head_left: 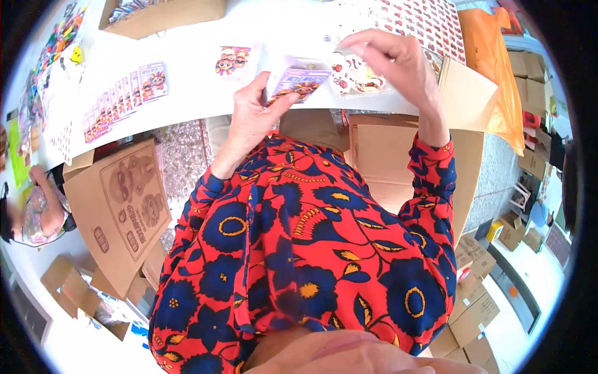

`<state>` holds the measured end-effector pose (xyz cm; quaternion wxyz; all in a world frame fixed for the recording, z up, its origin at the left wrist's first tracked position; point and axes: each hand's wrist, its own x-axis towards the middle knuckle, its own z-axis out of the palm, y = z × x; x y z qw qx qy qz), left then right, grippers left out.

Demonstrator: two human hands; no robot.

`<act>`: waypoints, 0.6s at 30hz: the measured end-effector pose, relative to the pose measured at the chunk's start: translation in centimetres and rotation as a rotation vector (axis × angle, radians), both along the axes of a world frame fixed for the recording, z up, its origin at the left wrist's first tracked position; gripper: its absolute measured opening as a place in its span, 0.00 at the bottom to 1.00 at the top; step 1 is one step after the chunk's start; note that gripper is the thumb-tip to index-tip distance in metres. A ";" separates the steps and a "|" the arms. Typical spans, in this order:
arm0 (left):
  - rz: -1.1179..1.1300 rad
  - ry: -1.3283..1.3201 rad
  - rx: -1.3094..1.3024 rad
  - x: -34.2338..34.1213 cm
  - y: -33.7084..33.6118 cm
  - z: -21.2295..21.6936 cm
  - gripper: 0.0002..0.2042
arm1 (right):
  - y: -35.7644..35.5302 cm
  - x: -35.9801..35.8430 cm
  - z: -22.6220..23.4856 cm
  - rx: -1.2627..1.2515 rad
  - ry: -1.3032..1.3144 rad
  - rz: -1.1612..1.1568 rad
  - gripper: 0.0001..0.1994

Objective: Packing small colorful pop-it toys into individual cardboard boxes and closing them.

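Observation:
My left hand (252,115) grips a small purple printed box (301,81) at the table's near edge, thumb across its front. The upper end of that box looks open. To its right my right hand (402,65) is raised with nothing visible in it, fingers stretched leftward and apart. Under those fingers lies a pile of small printed pieces (358,75) in white, red and brown. Left of the held box, a flat printed packet (233,62) with colourful cartoon figures rests on the white table (193,75).
A row of similar purple boxes (128,96) overlaps on the left of the table. An open carton (162,19) stands at the back. Printed sheets (417,25) and an orange bag (498,81) are at the right. Large cartons (121,206) stand below the table; a co-worker (43,206) sits far left.

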<state>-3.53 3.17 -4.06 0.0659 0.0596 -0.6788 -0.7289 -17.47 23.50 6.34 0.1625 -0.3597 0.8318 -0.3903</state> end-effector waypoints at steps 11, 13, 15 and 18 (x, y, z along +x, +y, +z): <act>-0.008 -0.017 0.075 0.0 0.1 -0.4 0.09 | 4.3 -2.0 -11.2 0.504 0.317 -0.029 0.08; -0.003 -0.024 0.094 0.0 0.3 -0.4 0.09 | 3.3 -1.7 -11.9 0.432 0.309 -0.067 0.09; -0.009 -0.032 0.078 0.0 0.2 -0.3 0.09 | 2.8 -1.4 -12.9 0.387 0.329 -0.072 0.09; -0.004 -0.033 0.081 0.1 0.1 -0.2 0.09 | 2.4 -1.1 -13.1 0.365 0.344 -0.080 0.08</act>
